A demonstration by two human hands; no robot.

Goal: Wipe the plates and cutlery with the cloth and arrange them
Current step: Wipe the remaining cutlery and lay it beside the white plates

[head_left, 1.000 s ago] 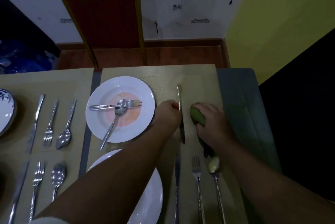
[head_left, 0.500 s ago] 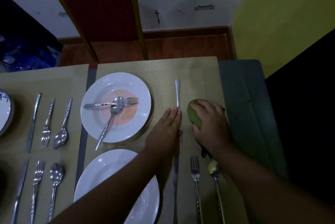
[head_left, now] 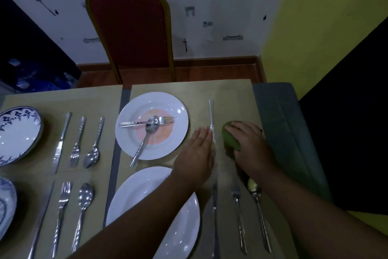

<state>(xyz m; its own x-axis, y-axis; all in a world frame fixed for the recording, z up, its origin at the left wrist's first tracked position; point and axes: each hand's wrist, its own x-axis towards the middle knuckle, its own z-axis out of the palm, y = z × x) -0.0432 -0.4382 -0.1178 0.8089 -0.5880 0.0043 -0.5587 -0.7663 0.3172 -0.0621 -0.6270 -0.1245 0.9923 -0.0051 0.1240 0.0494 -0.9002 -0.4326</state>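
Note:
My left hand (head_left: 197, 153) lies flat on the placemat with straight fingers, its edge against a knife (head_left: 211, 116) that points away from me. My right hand (head_left: 249, 145) holds a bunched green cloth (head_left: 230, 136) just right of that knife. To the left stands a white plate (head_left: 153, 125) with a pinkish smear, a fork (head_left: 144, 122) and a spoon (head_left: 147, 135) crossed on it. A second white plate (head_left: 178, 235) sits nearer me, partly under my left forearm. Right of it lie a knife (head_left: 214, 212), a fork (head_left: 239, 216) and a spoon (head_left: 258, 212).
On the left mats lie two sets of knife, fork and spoon (head_left: 77, 141), beside two blue-patterned plates (head_left: 19, 132). A red chair with a gold frame (head_left: 130, 27) stands behind the table. The grey table edge (head_left: 279, 124) runs along the right.
My left hand let go of the far knife and opened flat beside it. The knife now lies straight on the mat. My right hand stayed on the cloth.

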